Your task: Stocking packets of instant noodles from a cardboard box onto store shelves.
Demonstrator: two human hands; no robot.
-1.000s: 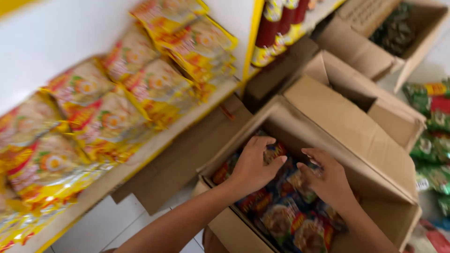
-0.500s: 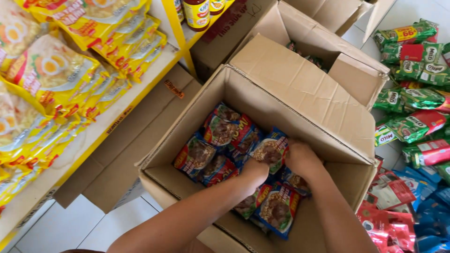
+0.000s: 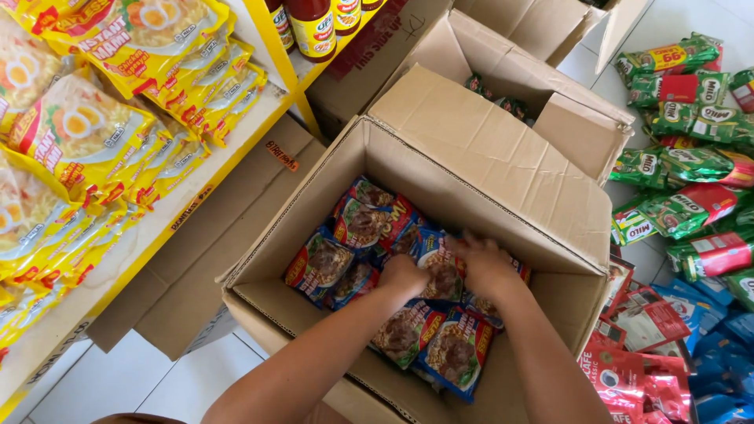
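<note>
An open cardboard box [image 3: 503, 161] stands on the floor below me, and both my arms reach down into it. Blue and red noodle packets [image 3: 345, 235] with pictures of brown noodles lie inside in a loose heap. My left hand [image 3: 403, 275] is curled onto a packet in the middle of the heap. Beside it and almost touching, my right hand [image 3: 484, 265] is closed over the neighbouring packets, its fingers blurred. More packets [image 3: 452, 349] lie under my forearms near the box's front wall.
A yellow-edged shelf [image 3: 177, 216] at the left holds yellow noodle packets [image 3: 78, 133]; sauce bottles [image 3: 312, 17] stand further back. A second open box [image 3: 510, 71] sits behind the first. Green, red and blue sachets [image 3: 691, 180] lie on the tiled floor at the right.
My view has swung left and down over the box. Both hands have drawn together on the packets in the middle of the heap.
</note>
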